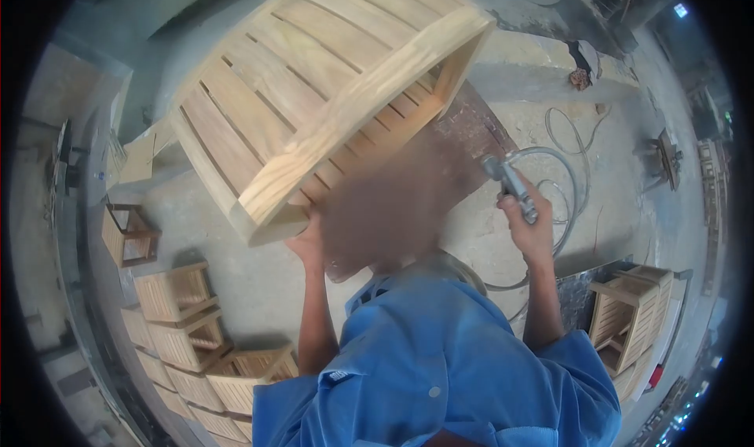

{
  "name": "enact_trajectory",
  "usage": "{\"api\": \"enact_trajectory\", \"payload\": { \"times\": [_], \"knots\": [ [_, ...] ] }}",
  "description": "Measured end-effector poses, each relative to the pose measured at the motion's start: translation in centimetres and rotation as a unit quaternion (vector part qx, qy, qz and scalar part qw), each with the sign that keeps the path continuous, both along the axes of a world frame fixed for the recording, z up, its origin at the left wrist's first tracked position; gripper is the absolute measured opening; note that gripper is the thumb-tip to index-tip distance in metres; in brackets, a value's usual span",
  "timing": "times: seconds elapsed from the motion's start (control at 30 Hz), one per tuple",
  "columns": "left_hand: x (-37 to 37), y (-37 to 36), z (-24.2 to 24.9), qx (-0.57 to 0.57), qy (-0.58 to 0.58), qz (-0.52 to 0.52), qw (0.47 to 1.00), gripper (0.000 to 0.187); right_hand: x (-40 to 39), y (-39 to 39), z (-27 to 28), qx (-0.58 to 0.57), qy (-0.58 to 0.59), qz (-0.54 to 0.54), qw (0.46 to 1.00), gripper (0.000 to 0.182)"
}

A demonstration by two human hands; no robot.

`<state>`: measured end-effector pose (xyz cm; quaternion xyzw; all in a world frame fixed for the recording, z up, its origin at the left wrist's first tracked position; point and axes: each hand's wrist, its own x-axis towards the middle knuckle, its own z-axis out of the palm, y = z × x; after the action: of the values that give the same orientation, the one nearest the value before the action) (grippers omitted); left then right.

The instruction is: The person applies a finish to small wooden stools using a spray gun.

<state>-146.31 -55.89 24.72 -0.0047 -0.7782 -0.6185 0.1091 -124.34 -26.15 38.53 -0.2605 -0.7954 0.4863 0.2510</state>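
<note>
The slatted wooden piece (314, 93) is being held up overhead and tilted, its slats and thick outer rail turned toward the camera, well above the dusty concrete floor (259, 290). The left hand (308, 244) is bracing it from below at the lower corner of the frame; the palm seems pressed to the wood, though how far the fingers are curling I cannot tell, since a blurred patch is covering part of them. The right hand (528, 227) is wrapping closed around a grey metal air tool (510, 184), its hose (569, 180) looping away over the floor. To do this well, I judge the left hand should be keeping the frame steady against the body — the tool's tip brought to the wood squarely, the hose kept slack. The timber is looking pale, straight-grained and unfinished, with flat parallel slats and narrow gaps. Similar slatted chairs (188, 321) are standing in rows along the floor's lower left edge, and more (628, 313) at the right.
</note>
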Motion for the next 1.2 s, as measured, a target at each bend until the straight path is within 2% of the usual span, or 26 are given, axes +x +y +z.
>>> {"api": "enact_trajectory", "payload": {
  "times": [0.1,0.2,0.3,0.5,0.6,0.73,0.77,0.8,0.83,0.87,0.9,0.93,0.97,1.0,1.03,1.07,1.1,1.17,1.2],
  "knots": [
    [-1.2,-2.3,-1.2,0.005,-0.008,-0.002,1.0,0.018,1.4,-1.9,2.5,-0.023,0.055,-0.036,0.998,0.05],
    [-3.6,-4.2,-1.0,0.0,0.046,-0.031,0.998,0.018,3.7,-4.6,7.0,-0.025,0.069,-0.064,0.995,0.053],
    [-5.1,-5.5,0.2,-0.027,0.026,-0.055,0.998,0.017,6.0,-5.7,10.4,0.039,0.079,-0.128,0.988,0.054],
    [-9.2,-9.3,0.2,-0.019,0.014,-0.105,0.994,0.018,6.7,-5.9,16.1,0.016,0.068,-0.21,0.975,0.044],
    [-10.4,-12.4,1.1,-0.023,0.024,-0.089,0.995,0.022,5.3,-8.5,17.9,0.049,0.059,-0.218,0.973,0.044],
    [-13.9,-13.7,-1.3,-0.014,0.06,-0.081,0.995,0.025,2.9,-13.4,19.4,0.021,0.018,-0.187,0.982,0.035],
    [-15.0,-13.4,-1.8,-0.009,0.069,-0.087,0.994,0.024,3.2,-14.7,18.3,-0.004,0.012,-0.214,0.977,0.026],
    [-15.8,-13.5,-2.1,-0.004,0.078,-0.093,0.993,0.024,2.4,-16.5,18.9,-0.021,0.048,-0.079,0.995,0.023],
    [-16.3,-13.9,-2.1,-0.013,0.075,-0.094,0.993,0.027,1.6,-17.7,19.8,-0.021,0.058,0.025,0.998,0.028],
    [-16.2,-14.0,-2.0,-0.021,0.073,-0.094,0.993,0.031,0.2,-18.7,20.7,-0.013,0.067,0.136,0.988,0.038],
    [-16.1,-10.0,-2.9,-0.01,0.064,-0.138,0.988,0.035,-0.5,-19.9,21.5,0.013,0.086,0.19,0.978,0.049],
    [-16.6,-7.4,-5.5,-0.095,0.028,-0.2,0.975,0.037,-1.1,-20.6,22.0,0.029,0.107,0.219,0.969,0.061],
    [-18.7,-6.1,-10.4,-0.181,0.001,-0.259,0.949,0.039,-1.4,-20.5,21.9,0.061,0.139,0.222,0.963,0.059],
    [-23.3,-6.4,-19.0,-0.502,0.089,-0.254,0.822,0.042,-1.6,-20.4,21.8,0.094,0.171,0.224,0.955,0.057],
    [-27.4,-7.9,-24.6,-0.466,0.221,-0.198,0.833,0.046,-1.7,-19.7,21.5,0.104,0.167,0.214,0.957,0.055],
    [-28.0,-9.4,-21.7,-0.427,0.151,-0.198,0.869,0.045,-1.8,-19.1,21.2,0.114,0.163,0.203,0.959,0.052],
    [-28.0,-11.3,-16.7,-0.33,0.065,-0.192,0.922,0.045,-1.8,-18.5,20.8,0.123,0.159,0.192,0.96,0.049],
    [-26.5,-15.2,-9.9,-0.177,-0.029,-0.117,0.977,0.049,-1.4,-16.8,19.3,0.078,0.118,0.2,0.969,0.048],
    [-29.0,-16.6,-13.4,0.023,-0.012,-0.101,0.995,0.056,-1.4,-16.2,18.5,0.054,0.098,0.203,0.973,0.047]
  ]
}}
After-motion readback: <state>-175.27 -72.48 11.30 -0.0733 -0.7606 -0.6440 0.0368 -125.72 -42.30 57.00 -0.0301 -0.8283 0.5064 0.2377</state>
